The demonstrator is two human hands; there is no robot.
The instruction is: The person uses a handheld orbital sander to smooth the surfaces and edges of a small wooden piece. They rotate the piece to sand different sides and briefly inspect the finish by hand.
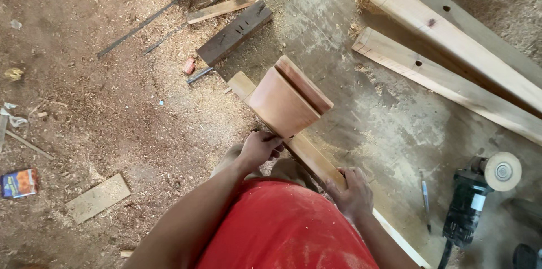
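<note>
One reddish wooden piece (289, 101), curved face with a slot along the top, stands on one long pale plank (316, 162) that runs diagonally across the floor. Two hands on it. Left hand (259, 147) has its fingers curled shut around the lower edge of the reddish wooden piece. Right hand (353, 193) lies on the plank, fingers bent over its edge, gripping it. Two pale beams (446, 77) with drilled holes lie to the right, well apart. One dark block (234, 33) sits beyond. One angle grinder (474, 193) rests near the right hand, one pen (425, 195) beside it. Sawdust everywhere.
</note>
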